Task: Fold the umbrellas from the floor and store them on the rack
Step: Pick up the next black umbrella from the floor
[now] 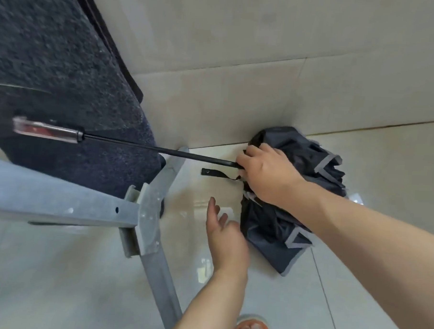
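- The umbrella, dark with grey trim, lies crumpled on the floor by the wall, right of the rack.
- The right hand grips its canopy where the shaft enters, fingers curled round the fabric.
- The shaft runs left to the handle.
- The left hand hovers just left of the canopy, fingers spread, holding nothing.
- The strap lies below the shaft.

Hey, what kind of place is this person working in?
Probably an indoor entryway or utility corner. Glossy beige floor tiles meet a tiled wall, a dark coarse mat lies at left, and a grey metal rack frame stands by a black umbrella that lies on the floor.
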